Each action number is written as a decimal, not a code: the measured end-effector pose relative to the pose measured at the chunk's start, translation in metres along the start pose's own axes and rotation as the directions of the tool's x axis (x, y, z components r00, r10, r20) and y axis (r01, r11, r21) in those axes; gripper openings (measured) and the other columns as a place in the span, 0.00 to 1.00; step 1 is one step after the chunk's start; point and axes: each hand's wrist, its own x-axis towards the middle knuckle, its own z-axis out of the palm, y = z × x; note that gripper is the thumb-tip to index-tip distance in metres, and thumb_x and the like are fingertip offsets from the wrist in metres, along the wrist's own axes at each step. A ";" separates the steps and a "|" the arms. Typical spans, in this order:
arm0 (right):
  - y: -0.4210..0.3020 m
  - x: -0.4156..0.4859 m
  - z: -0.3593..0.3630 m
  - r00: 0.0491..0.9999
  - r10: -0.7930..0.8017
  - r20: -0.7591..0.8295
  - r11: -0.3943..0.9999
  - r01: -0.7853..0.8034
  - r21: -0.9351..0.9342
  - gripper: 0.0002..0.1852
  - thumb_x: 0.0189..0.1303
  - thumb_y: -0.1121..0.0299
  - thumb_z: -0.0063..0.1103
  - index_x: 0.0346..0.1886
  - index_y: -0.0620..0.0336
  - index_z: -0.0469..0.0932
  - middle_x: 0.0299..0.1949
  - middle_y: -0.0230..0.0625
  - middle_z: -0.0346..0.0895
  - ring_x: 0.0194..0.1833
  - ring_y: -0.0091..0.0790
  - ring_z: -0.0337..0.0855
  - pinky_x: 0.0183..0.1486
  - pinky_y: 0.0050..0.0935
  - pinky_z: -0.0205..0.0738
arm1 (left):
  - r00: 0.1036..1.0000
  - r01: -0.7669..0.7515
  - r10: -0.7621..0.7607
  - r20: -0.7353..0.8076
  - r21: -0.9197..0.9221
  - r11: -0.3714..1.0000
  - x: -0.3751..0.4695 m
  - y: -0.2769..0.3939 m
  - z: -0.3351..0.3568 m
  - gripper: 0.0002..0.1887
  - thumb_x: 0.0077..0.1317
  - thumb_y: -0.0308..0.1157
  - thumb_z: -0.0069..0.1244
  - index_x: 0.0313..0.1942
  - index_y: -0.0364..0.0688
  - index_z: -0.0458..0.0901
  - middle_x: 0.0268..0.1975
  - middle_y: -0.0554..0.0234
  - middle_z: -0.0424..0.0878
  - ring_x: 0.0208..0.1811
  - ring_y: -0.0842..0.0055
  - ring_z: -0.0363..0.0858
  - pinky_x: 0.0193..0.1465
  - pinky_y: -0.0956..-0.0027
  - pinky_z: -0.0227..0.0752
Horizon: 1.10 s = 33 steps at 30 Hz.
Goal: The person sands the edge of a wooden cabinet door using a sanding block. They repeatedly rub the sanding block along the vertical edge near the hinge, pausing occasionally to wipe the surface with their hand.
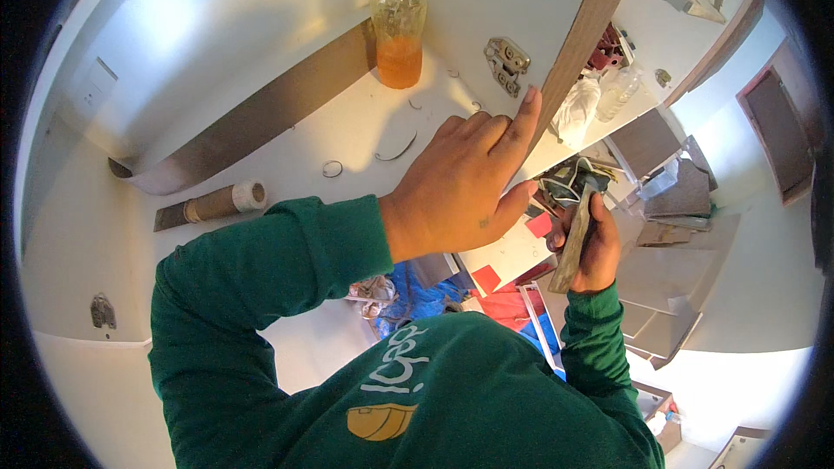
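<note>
My left hand (466, 179) rests against the brown front edge (576, 32) of a white cabinet panel, its index finger and thumb spread along that edge and the other fingers curled. To the right, my right hand (596, 251) holds a wooden-handled tool (571, 251); its grey upper end is too unclear to name. A metal hinge (507, 65) is fixed to the panel just above my left index finger. Thin curled shavings (396, 148) lie on the white surface left of that hand.
A plastic bottle with orange liquid (400, 62) stands in the corner. A brown strip (260, 107) runs along the left wall, near a brown roll (225, 203). Right of the panel are a clear bottle (619, 92) and a white bag (576, 111). Red pieces (485, 279) and blue sheeting (417, 296) lie below.
</note>
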 end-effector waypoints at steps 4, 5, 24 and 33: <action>-0.003 0.003 0.007 1.000 -0.023 0.011 1.000 0.023 -0.003 0.27 0.71 0.47 0.53 0.50 0.69 0.78 0.24 0.41 0.78 0.23 0.38 0.78 0.27 0.33 0.72 | 1.000 -0.004 0.004 0.008 -0.002 1.000 -0.004 0.001 0.001 0.46 0.63 0.36 0.58 0.74 0.24 0.53 0.40 0.52 0.79 0.42 0.60 0.77 0.48 0.58 0.68; -0.003 0.004 0.007 0.999 -0.023 0.027 1.000 0.023 -0.012 0.28 0.71 0.47 0.54 0.49 0.69 0.78 0.25 0.41 0.78 0.23 0.38 0.78 0.27 0.33 0.72 | 1.000 -0.002 0.002 0.008 0.009 1.000 -0.005 0.002 0.000 0.45 0.63 0.37 0.58 0.74 0.25 0.54 0.40 0.52 0.79 0.41 0.60 0.77 0.48 0.58 0.69; -0.006 0.008 0.113 0.705 -0.655 0.271 0.393 0.625 -0.675 0.17 0.73 0.68 0.60 0.26 0.61 0.69 0.22 0.24 0.68 0.27 0.17 0.63 0.28 0.22 0.57 | 0.990 0.081 -0.102 -0.101 -0.197 0.977 -0.005 -0.004 -0.006 0.29 0.59 0.36 0.60 0.59 0.35 0.72 0.37 0.53 0.83 0.36 0.55 0.80 0.45 0.55 0.71; 0.002 0.020 0.130 0.666 -0.688 0.288 0.385 0.672 -0.633 0.13 0.75 0.66 0.56 0.43 0.68 0.84 0.27 0.31 0.81 0.31 0.19 0.75 0.34 0.25 0.72 | 0.993 0.052 -0.063 0.098 0.111 0.992 -0.008 0.011 -0.014 0.52 0.53 0.39 0.61 0.72 0.22 0.53 0.40 0.42 0.80 0.41 0.52 0.78 0.48 0.53 0.70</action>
